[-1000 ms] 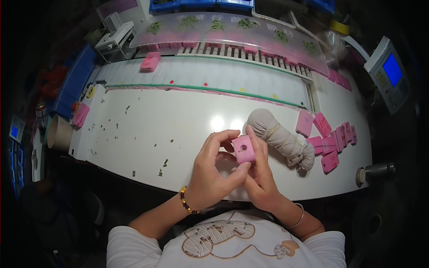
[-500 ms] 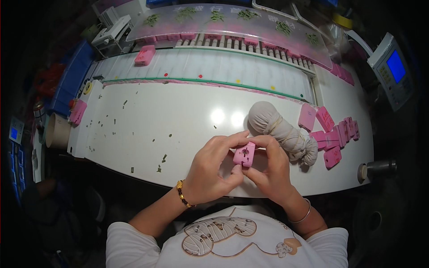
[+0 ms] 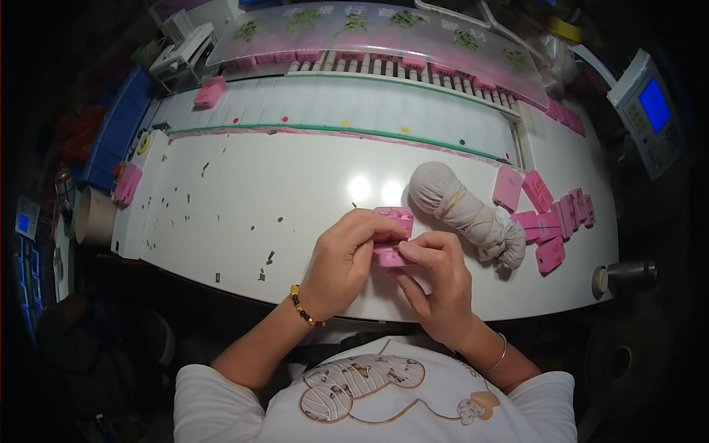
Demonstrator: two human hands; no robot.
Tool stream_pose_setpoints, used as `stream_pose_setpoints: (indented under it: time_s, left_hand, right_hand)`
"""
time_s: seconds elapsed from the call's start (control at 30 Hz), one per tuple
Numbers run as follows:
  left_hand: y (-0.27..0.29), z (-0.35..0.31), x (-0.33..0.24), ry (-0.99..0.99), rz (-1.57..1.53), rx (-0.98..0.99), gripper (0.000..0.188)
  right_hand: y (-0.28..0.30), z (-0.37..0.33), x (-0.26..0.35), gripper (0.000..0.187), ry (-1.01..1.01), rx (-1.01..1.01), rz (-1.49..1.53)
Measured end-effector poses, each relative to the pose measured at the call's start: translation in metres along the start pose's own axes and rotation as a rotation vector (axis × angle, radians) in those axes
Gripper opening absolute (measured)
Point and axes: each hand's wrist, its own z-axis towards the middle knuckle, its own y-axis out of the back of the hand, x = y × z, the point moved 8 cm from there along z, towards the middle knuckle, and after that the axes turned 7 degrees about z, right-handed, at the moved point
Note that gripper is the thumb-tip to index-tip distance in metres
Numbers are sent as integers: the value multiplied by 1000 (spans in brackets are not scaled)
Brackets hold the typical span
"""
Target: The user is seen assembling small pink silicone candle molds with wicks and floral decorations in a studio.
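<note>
A pink rubber mould [image 3: 393, 257] is folded open between my hands above the near part of the white table. Two parts of it show, the far one with small hollows. My left hand [image 3: 338, 255] is closed round its left side. At its right edge, my right hand [image 3: 444, 284] has thumb and forefinger pinched against the near part; the other fingers are curled below. Just beyond my right hand lies a grey-white cloth bag [image 3: 454, 203], tied with bands. Fingers cover much of the mould's inside.
Several pink moulds [image 3: 550, 252] lie at the right of the table [image 3: 221, 192]. A white conveyor belt [image 3: 310, 100] carries another pink block [image 3: 210, 92] beyond it. Rollers stand behind. Small green bits [image 3: 270, 256] are scattered leftward. A control panel [image 3: 653, 111] stands far right.
The mould was a closed block held by both hands; now it is opened out. My right hand has shifted to its near right edge. The belt and its pink block have moved left.
</note>
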Motion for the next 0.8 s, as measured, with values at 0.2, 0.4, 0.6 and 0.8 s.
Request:
stream_pose_setpoints:
  time_s: [0.2, 0.4, 0.6, 0.8]
  left_hand:
    - [-17, 0, 6, 365, -578, 252, 41]
    - [-5, 3, -8, 107, 15, 394, 78]
    - [4, -9, -9, 108, 328, 489, 97]
    - [1, -8, -11, 93, 407, 456, 99]
  right_hand:
    - [13, -18, 8, 42, 209, -36, -99]
    - [13, -29, 19, 41, 330, 88, -168]
    - [28, -5, 21, 36, 117, 45, 242]
    - [9, 26, 17, 28, 91, 178, -56]
